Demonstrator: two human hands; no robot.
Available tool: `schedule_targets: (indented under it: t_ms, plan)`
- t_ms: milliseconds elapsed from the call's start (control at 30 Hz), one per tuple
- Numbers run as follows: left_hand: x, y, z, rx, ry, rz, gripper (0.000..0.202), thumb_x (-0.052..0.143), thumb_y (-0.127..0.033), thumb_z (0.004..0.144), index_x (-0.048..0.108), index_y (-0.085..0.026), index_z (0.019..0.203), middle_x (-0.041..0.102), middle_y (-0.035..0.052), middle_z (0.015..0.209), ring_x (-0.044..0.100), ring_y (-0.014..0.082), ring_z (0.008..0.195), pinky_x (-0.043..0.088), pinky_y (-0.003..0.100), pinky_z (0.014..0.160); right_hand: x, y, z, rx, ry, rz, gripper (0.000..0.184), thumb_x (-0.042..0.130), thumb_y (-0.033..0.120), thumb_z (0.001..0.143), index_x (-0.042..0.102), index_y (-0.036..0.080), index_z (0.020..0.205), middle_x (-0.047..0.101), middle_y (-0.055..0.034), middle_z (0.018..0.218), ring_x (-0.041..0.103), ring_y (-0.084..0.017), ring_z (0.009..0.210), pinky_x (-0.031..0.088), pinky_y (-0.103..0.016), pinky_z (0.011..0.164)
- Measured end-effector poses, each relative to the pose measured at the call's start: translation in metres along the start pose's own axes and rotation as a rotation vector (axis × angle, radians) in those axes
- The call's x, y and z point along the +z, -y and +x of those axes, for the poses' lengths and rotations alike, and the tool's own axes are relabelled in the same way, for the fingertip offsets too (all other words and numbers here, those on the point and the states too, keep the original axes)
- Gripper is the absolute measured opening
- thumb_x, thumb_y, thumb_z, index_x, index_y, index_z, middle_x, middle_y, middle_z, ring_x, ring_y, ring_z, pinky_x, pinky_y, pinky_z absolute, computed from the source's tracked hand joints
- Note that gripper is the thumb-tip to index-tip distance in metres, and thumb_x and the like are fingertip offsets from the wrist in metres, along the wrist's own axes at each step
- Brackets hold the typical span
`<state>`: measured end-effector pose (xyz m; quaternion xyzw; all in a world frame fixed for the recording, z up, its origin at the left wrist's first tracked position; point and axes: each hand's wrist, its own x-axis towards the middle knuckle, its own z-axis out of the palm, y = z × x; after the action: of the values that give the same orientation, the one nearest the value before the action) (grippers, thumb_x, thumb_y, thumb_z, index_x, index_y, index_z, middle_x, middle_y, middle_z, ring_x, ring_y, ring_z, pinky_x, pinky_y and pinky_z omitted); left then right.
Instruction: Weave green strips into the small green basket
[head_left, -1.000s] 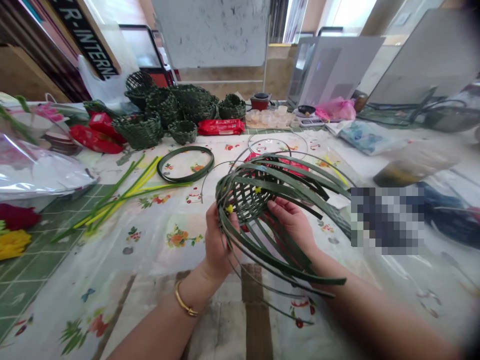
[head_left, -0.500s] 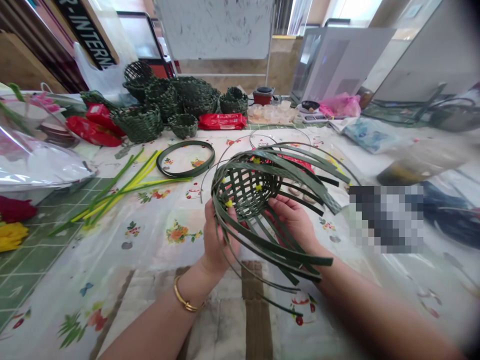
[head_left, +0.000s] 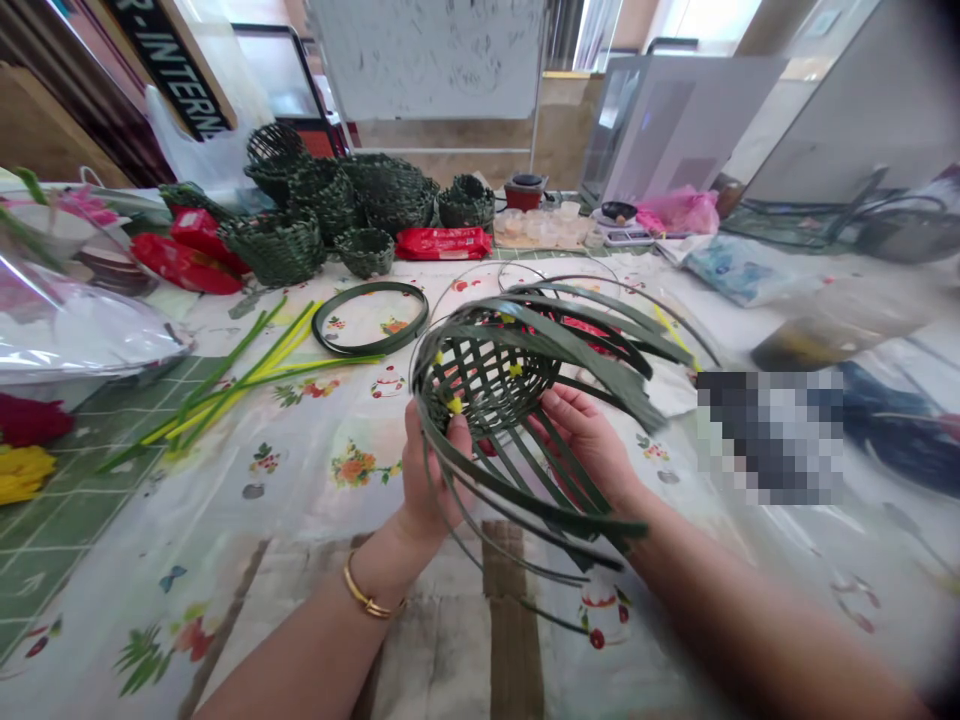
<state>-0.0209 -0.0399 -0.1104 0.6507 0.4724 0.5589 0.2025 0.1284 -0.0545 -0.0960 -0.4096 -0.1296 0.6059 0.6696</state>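
Observation:
Between my two hands, above the table, is a half-woven basket (head_left: 499, 390) of dark green strips with a few small yellow pieces in its weave. Long loose strips (head_left: 600, 365) curve away from it to the right and toward me. My left hand (head_left: 435, 460) is closed on the near left rim, thumb on the edge beside a yellow piece. On the right side, my right hand (head_left: 581, 435) pinches the weave where the loose strips leave it; some strips cover part of its fingers.
A coil of green strip (head_left: 371, 318) lies behind and left, near green and yellow strips (head_left: 240, 385). Finished woven baskets (head_left: 337, 195) stand along the back with a red packet (head_left: 442, 243). Brown-taped cardboard (head_left: 442, 640) lies in front of me on the floral tablecloth (head_left: 307, 490).
The basket has turned and tilted slightly, and its loose strips have swung a little to the left. Both hands keep their hold.

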Motion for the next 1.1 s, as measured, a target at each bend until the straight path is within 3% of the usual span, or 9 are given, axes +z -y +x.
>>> schedule_targets:
  t_ms: [67, 167, 267, 333, 467, 600, 733, 933, 1100]
  plan:
    - [-0.003, 0.001, 0.004, -0.071, 0.008, -0.032, 0.021, 0.051, -0.031, 0.085, 0.062, -0.018, 0.096, 0.065, 0.0115, 0.107, 0.055, 0.0264, 0.111, 0.038, 0.044, 0.105, -0.003, -0.002, 0.002, 0.015, 0.068, 0.016, 0.018, 0.079, 0.021, 0.064, 0.065, 0.020, 0.076, 0.068, 0.0023, 0.075, 0.062, -0.010, 0.066, 0.054, -0.022, 0.062]
    - [-0.006, 0.002, 0.007, -0.339, 0.051, -0.172, 0.017, 0.059, -0.033, 0.076, 0.065, -0.019, 0.084, 0.068, 0.0086, 0.099, 0.056, 0.0283, 0.111, 0.041, 0.045, 0.102, -0.008, -0.004, 0.006, 0.012, 0.144, 0.049, 0.019, 0.080, 0.022, 0.064, 0.065, 0.021, 0.075, 0.066, 0.0044, 0.070, 0.059, -0.008, 0.061, 0.052, -0.020, 0.058]
    - [-0.004, -0.001, 0.007, -0.543, 0.160, -0.307, 0.018, 0.059, -0.035, 0.072, 0.061, -0.018, 0.068, 0.066, 0.0061, 0.068, 0.066, 0.0256, 0.074, 0.055, 0.041, 0.068, -0.010, -0.005, 0.010, -0.048, 0.176, 0.050, 0.021, 0.082, 0.023, 0.061, 0.064, 0.020, 0.071, 0.064, 0.0051, 0.067, 0.057, -0.007, 0.060, 0.050, -0.019, 0.058]
    - [-0.001, -0.006, 0.009, -0.692, 0.236, -0.466, 0.019, 0.057, -0.034, 0.068, 0.056, -0.016, 0.060, 0.057, 0.0020, 0.049, 0.057, 0.0184, 0.046, 0.050, 0.032, 0.045, -0.011, -0.004, 0.011, -0.121, 0.180, 0.007, 0.022, 0.081, 0.026, 0.062, 0.064, 0.021, 0.076, 0.064, 0.0044, 0.071, 0.058, -0.009, 0.063, 0.050, -0.022, 0.062]
    - [0.002, -0.014, 0.013, -1.012, 0.315, -0.829, 0.014, 0.062, -0.026, 0.059, 0.057, -0.013, 0.061, 0.054, -0.0013, 0.044, 0.045, 0.0093, 0.035, 0.039, 0.020, 0.033, -0.012, -0.002, 0.011, -0.328, 0.163, -0.139, 0.040, 0.078, 0.027, 0.065, 0.061, 0.027, 0.100, 0.062, -0.0004, 0.107, 0.059, -0.016, 0.093, 0.048, -0.035, 0.085]
    - [0.002, -0.014, 0.012, -1.072, 0.343, -0.892, 0.011, 0.063, -0.020, 0.058, 0.058, -0.012, 0.063, 0.054, -0.0018, 0.045, 0.046, 0.0081, 0.036, 0.036, 0.017, 0.032, -0.013, 0.001, 0.006, -0.393, 0.287, -0.230, 0.063, 0.077, 0.031, 0.066, 0.049, 0.036, 0.122, 0.044, -0.0009, 0.139, 0.046, -0.022, 0.121, 0.042, -0.041, 0.099]
    - [0.000, -0.014, 0.012, -1.122, 0.398, -0.878, 0.009, 0.060, -0.018, 0.060, 0.059, -0.011, 0.065, 0.060, 0.0014, 0.054, 0.041, 0.0052, 0.033, 0.031, 0.015, 0.029, -0.012, 0.005, 0.001, -0.426, 0.411, -0.335, 0.081, 0.081, 0.033, 0.061, 0.041, 0.046, 0.130, 0.033, 0.0068, 0.148, 0.039, -0.024, 0.130, 0.043, -0.043, 0.099]
    - [-0.003, -0.017, 0.015, -1.118, 0.451, -0.883, 0.010, 0.056, -0.018, 0.062, 0.061, -0.009, 0.060, 0.051, -0.0007, 0.043, 0.035, 0.0046, 0.029, 0.026, 0.014, 0.025, -0.012, 0.008, -0.004, -0.474, 0.457, -0.448, 0.079, 0.077, 0.032, 0.066, 0.039, 0.042, 0.134, 0.038, 0.0032, 0.145, 0.036, -0.025, 0.131, 0.038, -0.045, 0.103]
    - [-0.003, -0.014, 0.014, -1.088, 0.526, -0.871, 0.016, 0.056, -0.020, 0.066, 0.065, -0.007, 0.065, 0.062, 0.0049, 0.054, 0.033, 0.0024, 0.028, 0.025, 0.014, 0.024, -0.013, 0.008, -0.007, -0.549, 0.390, -0.500, 0.069, 0.073, 0.031, 0.070, 0.042, 0.038, 0.131, 0.046, -0.0008, 0.138, 0.044, -0.025, 0.123, 0.042, -0.043, 0.097]
